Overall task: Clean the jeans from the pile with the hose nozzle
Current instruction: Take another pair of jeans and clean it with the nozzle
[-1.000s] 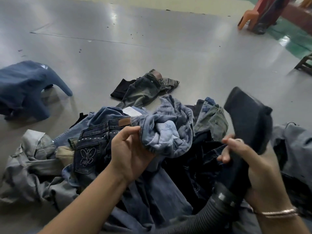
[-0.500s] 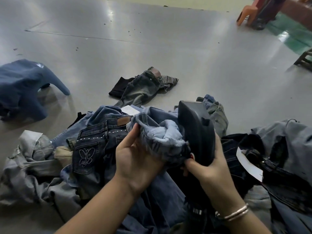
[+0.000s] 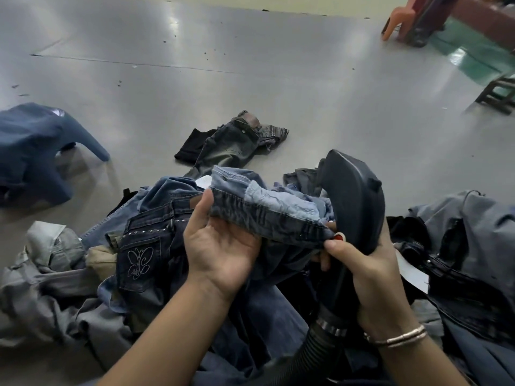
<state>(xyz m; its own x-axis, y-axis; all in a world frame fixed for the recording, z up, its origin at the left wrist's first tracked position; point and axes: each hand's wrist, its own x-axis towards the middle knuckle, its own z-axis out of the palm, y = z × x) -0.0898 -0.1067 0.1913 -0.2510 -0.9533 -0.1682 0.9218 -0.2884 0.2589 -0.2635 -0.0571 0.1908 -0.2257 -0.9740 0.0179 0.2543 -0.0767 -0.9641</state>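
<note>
A pair of light blue jeans [image 3: 267, 210] is held up over the pile of jeans [image 3: 145, 252] on the floor. My left hand [image 3: 220, 246] grips its bunched waistband from below, thumb on top. My right hand [image 3: 365, 268] grips the black hose nozzle [image 3: 354, 199], whose wide head presses against the right end of the held jeans. A red button [image 3: 338, 237] shows by my right thumb. The ribbed black hose [image 3: 312, 355] runs down from the nozzle toward the bottom edge.
Grey-green jeans [image 3: 231, 146] lie alone on the grey floor beyond the pile. A dark blue garment [image 3: 33, 151] lies at the left. More grey and black jeans [image 3: 462, 246] lie heaped at the right. An orange chair [image 3: 395, 20] and a stool [image 3: 498, 93] stand far right.
The nozzle swung in from the right and now presses against the jeans. My left hand spread the bunched jeans out wider along the waistband.
</note>
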